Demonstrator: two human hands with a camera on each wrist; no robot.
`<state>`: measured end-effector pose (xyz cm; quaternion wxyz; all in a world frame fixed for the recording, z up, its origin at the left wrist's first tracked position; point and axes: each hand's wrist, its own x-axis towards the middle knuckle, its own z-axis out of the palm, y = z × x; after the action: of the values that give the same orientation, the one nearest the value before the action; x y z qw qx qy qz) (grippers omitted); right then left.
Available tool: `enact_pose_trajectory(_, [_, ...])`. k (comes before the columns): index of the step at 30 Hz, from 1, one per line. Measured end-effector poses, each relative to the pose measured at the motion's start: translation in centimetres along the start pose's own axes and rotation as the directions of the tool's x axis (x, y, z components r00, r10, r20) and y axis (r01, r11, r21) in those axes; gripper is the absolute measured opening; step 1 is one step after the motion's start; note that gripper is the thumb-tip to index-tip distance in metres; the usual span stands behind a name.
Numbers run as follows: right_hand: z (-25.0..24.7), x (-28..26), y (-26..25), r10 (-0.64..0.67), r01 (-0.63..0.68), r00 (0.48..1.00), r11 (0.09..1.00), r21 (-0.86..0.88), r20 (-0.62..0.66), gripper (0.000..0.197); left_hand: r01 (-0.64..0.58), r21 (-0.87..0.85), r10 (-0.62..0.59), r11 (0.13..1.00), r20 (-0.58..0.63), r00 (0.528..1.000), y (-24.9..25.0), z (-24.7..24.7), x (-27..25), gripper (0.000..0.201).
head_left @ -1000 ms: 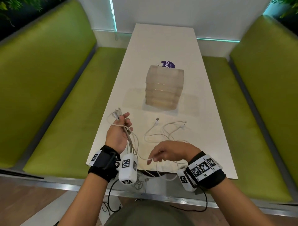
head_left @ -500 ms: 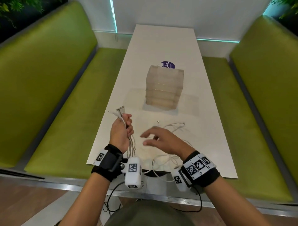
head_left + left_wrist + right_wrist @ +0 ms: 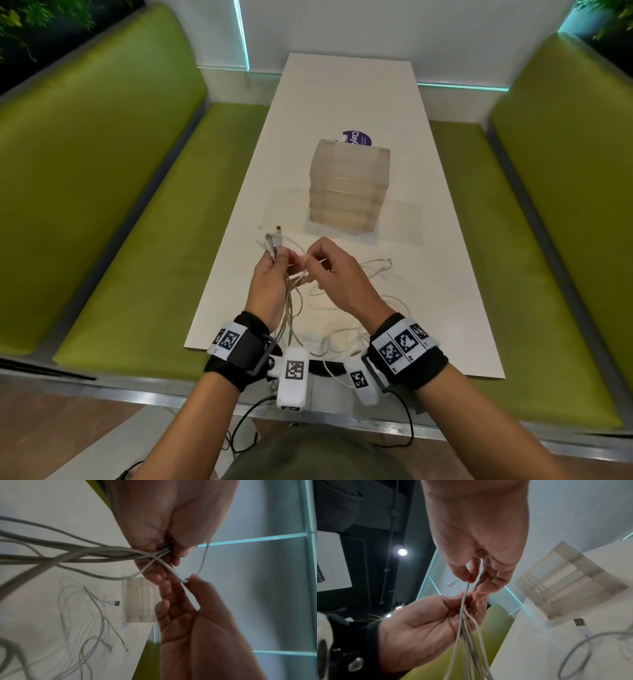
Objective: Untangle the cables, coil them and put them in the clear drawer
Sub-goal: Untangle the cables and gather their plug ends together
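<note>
My left hand [image 3: 270, 277] grips a bundle of several white cables [image 3: 291, 301] above the near end of the white table [image 3: 346, 96]; their plugs [image 3: 272, 240] stick out past its fingers. My right hand [image 3: 329, 270] meets it and pinches one thin cable [image 3: 467, 588] between thumb and forefinger, just above the left hand [image 3: 426, 626]. In the left wrist view the bundle [image 3: 85, 553] runs into the left fist [image 3: 164, 536], with the right hand [image 3: 193, 601] below. More loose cables [image 3: 363, 274] lie on the table, one with a USB plug [image 3: 115, 603]. The clear drawer unit [image 3: 349, 185] stands further back, its drawers closed.
Green benches [image 3: 113, 192] flank the table on both sides. A purple round sticker [image 3: 358, 137] shows behind the drawer unit. Some cable loops [image 3: 335, 346] hang over the table's near edge by my wrists.
My right hand rose from the table's near edge and came left to the left hand, where it now pinches a cable. The left hand lifted the bundle slightly.
</note>
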<state>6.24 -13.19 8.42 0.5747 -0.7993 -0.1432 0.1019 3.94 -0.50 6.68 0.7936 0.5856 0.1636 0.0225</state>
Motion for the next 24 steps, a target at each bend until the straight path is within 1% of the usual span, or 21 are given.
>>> enact_pose_trajectory(2, [0.2,-0.2,0.7,0.021,-0.02,0.999,1.0,0.013,-0.044,0.013,0.009,-0.13,-0.009,0.992,0.003,1.0,0.2,-0.1,0.0,0.027])
enact_pose_trajectory(3, [0.5,-0.3,1.1,0.024,-0.023,0.999,1.0,0.011,-0.042,0.012,0.019,-0.172,-0.017,0.985,0.015,1.0,0.3,-0.1,0.0,0.027])
enact_pose_trajectory(7, [1.6,-0.7,2.2,0.009,-0.008,1.0,0.998,-0.068,0.015,0.009,0.055,-0.218,-0.036,0.974,0.089,0.995,0.6,0.3,-0.4,0.026])
enact_pose_trajectory(10, [1.7,-0.6,2.5,0.004,-0.003,1.0,0.997,-0.074,0.02,0.008,0.029,-0.214,-0.009,0.976,0.096,0.995,0.5,0.1,-0.2,0.024])
enact_pose_trajectory(12, [1.6,-0.5,2.5,0.019,-0.014,0.996,0.998,-0.055,0.082,0.007,0.018,-0.246,-0.001,0.969,0.071,0.997,0.6,-0.1,0.0,0.022])
enact_pose_trajectory(14, [1.4,-0.5,2.3,0.041,-0.035,0.981,0.999,-0.034,0.191,0.009,0.022,-0.345,-0.009,0.938,0.04,0.999,0.8,-0.3,0.0,0.023])
enact_pose_trajectory(16, [0.5,-0.4,1.9,0.092,-0.089,0.943,0.996,-0.026,0.319,0.015,0.014,-0.396,-0.008,0.918,0.017,1.0,0.8,-0.5,0.0,0.023])
enact_pose_trajectory(17, [-0.1,-0.4,1.7,0.13,-0.129,0.909,0.991,-0.03,0.397,0.016,0.004,-0.404,-0.002,0.915,0.004,1.0,0.8,-0.7,0.0,0.023])
enact_pose_trajectory(18, [-0.7,-0.6,1.6,0.165,-0.167,0.857,0.985,-0.04,0.489,0.015,-0.012,-0.412,0.005,0.911,-0.017,1.0,0.8,-1.0,0.2,0.023])
enact_pose_trajectory(20, [-1.7,-1.0,2.0,0.211,-0.216,0.722,0.973,-0.076,0.659,0.009,-0.039,-0.442,0.001,0.896,-0.087,0.996,1.1,-2.1,0.8,0.024])
enact_pose_trajectory(21, [-2.2,-1.5,2.3,0.223,-0.225,0.678,0.97,-0.091,0.701,0.008,-0.055,-0.461,-0.005,0.885,-0.128,0.992,1.4,-2.9,1.2,0.024])
enact_pose_trajectory(22, [-2.6,-1.8,2.7,0.232,-0.228,0.67,0.968,-0.102,0.705,0.008,-0.073,-0.477,-0.007,0.876,-0.164,0.986,1.8,-3.8,1.6,0.024])
enact_pose_trajectory(23, [-3.1,-2.1,3.1,0.236,-0.221,0.702,0.969,-0.11,0.671,0.009,-0.092,-0.48,-0.004,0.873,-0.195,0.981,2.2,-4.8,2.0,0.025])
enact_pose_trajectory(24, [-3.6,-2.3,3.4,0.225,-0.198,0.755,0.974,-0.114,0.615,0.01,-0.102,-0.465,0.001,0.88,-0.213,0.977,2.6,-5.7,2.3,0.025])
